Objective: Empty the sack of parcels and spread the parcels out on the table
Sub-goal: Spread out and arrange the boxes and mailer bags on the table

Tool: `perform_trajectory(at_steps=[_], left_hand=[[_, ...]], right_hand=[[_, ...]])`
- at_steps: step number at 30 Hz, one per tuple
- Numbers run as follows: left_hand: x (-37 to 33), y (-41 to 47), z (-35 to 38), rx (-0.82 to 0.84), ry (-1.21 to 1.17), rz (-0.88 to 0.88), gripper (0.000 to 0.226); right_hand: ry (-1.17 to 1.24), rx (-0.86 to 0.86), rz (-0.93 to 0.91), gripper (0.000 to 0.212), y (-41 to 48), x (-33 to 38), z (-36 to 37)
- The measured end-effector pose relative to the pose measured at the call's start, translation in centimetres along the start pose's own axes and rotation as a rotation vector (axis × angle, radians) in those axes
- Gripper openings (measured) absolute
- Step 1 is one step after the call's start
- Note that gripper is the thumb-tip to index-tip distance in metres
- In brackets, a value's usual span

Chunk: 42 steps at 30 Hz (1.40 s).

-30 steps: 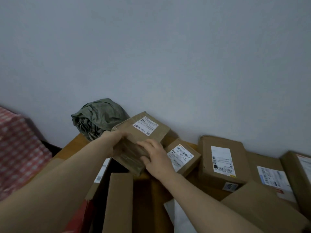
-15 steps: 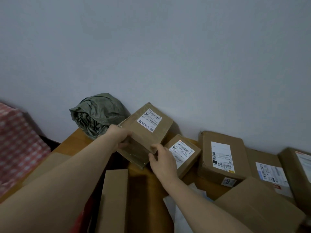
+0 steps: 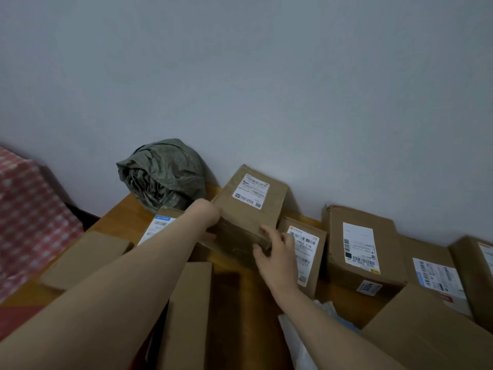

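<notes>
A person's left hand [image 3: 206, 218] grips the near left corner of a labelled cardboard parcel [image 3: 248, 206], while the right hand [image 3: 277, 256] curls its fingers over the near right edge. The parcel is held tilted at the back of the wooden worktop [image 3: 120, 217], close to the grey wall [image 3: 293, 89]. Just to its left, the crumpled green sack [image 3: 162, 174] lies against the wall. To the right, a smaller parcel [image 3: 306, 252] sits partly behind the right hand, followed by a large box [image 3: 360, 241] and a flat labelled box [image 3: 432, 271]. A plain carton [image 3: 186, 311] and a white plastic bag [image 3: 301, 340] crowd the near side beneath the forearms. A red checked cloth [image 3: 29, 209] lies off the left edge.
</notes>
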<state>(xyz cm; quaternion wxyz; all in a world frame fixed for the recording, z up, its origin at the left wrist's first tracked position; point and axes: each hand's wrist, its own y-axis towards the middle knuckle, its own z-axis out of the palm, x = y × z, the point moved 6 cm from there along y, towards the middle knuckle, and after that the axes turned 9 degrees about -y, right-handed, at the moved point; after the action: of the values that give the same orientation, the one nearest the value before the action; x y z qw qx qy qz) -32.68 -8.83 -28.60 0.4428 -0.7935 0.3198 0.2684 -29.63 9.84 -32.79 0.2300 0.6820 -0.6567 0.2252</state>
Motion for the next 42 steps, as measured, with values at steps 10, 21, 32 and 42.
perform_trajectory(at_steps=[10,21,32,42], left_hand=[[0.5,0.4,4.0,0.062,0.68,0.449,0.071],[2.0,0.9,7.7,0.18,0.844,0.471,0.06],[0.0,-1.5,7.9,0.146,0.667,0.583,0.047],[-1.4,-12.6,17.8,0.5,0.505,0.636,0.056]], right_hand=[[-0.359,-0.06,0.037,0.06,0.4,-0.3,-0.8],[-0.303,0.24,0.257,0.095,-0.5,-4.9,1.3],[-0.385,0.04,0.27,0.058,2.6,-6.0,-3.3],[-0.519,-0.176,0.444,0.053,-4.6,-12.8,-15.8]])
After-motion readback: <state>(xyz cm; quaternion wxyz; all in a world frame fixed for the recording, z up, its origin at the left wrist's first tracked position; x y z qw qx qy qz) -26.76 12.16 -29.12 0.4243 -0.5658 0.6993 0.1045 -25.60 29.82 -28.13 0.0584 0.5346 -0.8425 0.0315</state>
